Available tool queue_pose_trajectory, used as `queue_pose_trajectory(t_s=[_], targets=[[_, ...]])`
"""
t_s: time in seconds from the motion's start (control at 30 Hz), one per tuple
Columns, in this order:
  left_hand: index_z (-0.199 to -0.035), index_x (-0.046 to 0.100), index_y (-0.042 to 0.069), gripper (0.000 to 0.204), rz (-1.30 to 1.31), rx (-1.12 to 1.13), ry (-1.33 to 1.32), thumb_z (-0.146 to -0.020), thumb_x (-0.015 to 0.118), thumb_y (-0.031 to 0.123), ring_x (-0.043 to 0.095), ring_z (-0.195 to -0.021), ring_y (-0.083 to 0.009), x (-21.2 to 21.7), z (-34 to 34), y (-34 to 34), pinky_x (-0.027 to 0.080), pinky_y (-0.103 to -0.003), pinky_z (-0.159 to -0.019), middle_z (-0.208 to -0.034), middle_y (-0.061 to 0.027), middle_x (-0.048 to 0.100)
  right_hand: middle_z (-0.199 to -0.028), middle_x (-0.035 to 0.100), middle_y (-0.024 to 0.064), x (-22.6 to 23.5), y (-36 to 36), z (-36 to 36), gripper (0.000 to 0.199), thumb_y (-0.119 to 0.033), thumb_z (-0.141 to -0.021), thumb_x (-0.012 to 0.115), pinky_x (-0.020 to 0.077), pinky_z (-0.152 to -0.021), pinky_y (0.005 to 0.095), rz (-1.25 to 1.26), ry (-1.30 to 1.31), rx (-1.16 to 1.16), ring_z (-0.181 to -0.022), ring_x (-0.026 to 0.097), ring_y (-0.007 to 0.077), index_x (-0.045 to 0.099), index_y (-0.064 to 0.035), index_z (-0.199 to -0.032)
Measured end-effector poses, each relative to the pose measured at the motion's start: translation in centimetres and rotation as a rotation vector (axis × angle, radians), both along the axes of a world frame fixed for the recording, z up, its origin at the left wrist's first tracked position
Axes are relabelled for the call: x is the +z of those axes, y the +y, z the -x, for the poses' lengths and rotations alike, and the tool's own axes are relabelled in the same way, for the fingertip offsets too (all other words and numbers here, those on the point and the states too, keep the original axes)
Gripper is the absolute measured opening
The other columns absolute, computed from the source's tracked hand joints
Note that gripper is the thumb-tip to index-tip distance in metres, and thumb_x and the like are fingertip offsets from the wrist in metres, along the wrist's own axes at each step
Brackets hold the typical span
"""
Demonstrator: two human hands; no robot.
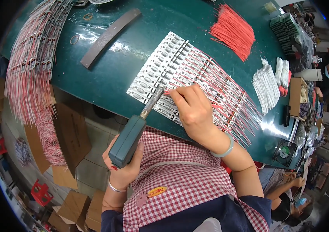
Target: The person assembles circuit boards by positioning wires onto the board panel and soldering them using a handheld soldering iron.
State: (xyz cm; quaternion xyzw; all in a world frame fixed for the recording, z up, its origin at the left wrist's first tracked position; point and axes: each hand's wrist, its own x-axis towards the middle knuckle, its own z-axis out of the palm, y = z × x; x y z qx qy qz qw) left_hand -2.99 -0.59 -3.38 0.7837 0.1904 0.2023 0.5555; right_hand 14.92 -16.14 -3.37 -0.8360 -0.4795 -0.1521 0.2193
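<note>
My left hand (pixel 127 164) is closed round the handle of a dark green soldering gun (pixel 127 141). Its metal barrel slants up to the right, and the tip reaches a panel of small white circuit boards (pixel 155 69) lying on the table. Close beside that tip, my right hand (pixel 195 112) pinches the end of a thin red wire (pixel 167 92) against the panel. Red and white wires (pixel 226 87) fan out from the boards toward the right, passing partly under my right hand. The exact spot where tip and wire meet is too small to make out.
Loose red wires (pixel 234 33) and white wires (pixel 266 87) lie on the green table. A curved grey-brown bar (pixel 110 38) rests at the left. Wired panels (pixel 36 50) hang over the left edge above a cardboard box (pixel 71 135). A small fan (pixel 284 152) and another person (pixel 288 207) are at right.
</note>
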Motion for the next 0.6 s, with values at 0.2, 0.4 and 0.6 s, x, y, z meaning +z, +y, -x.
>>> queue_pose_trajectory(t_s=[0.2, 0.4, 0.6], targets=[[-0.091, 0.068, -0.005, 0.016, -0.055, -0.038, 0.040, -0.079, 0.077, 0.000, 0.067, -0.068, -0.0219, 0.6, -0.1, 0.2, 0.052, -0.029, -0.061, -0.085, -0.0124, 0.067, -0.091, 0.060, 0.0109, 0.2, 0.0, 0.0, 0.031, -0.002, -0.070, 0.064, 0.0501, -0.066, 0.0344, 0.017, 0.007, -0.001, -0.082, 0.057, 0.0255, 0.066, 0.0055, -0.101], [-0.094, 0.069, -0.005, 0.018, -0.039, -0.007, 0.027, -0.078, 0.077, 0.001, 0.067, -0.069, -0.0218, 0.2, 0.2, 0.1, 0.053, -0.029, -0.063, -0.086, -0.0130, 0.068, -0.091, 0.059, 0.0112, 0.2, 0.0, 0.0, 0.030, -0.003, -0.072, 0.063, 0.0502, -0.067, 0.0340, 0.034, 0.003, -0.003, -0.083, 0.057, 0.0256, 0.066, 0.0056, -0.101], [-0.109, 0.069, -0.004, 0.029, 0.047, 0.036, 0.069, -0.083, 0.081, 0.004, 0.067, -0.085, -0.0161, -0.5, 1.8, -0.2, 0.054, -0.029, -0.077, -0.100, -0.0089, 0.072, -0.093, 0.060, 0.0117, 0.2, 0.0, 0.0, 0.029, -0.003, -0.073, 0.064, 0.0505, -0.067, 0.0342, 0.041, 0.006, -0.012, -0.083, 0.058, 0.0261, 0.066, 0.0058, -0.100]])
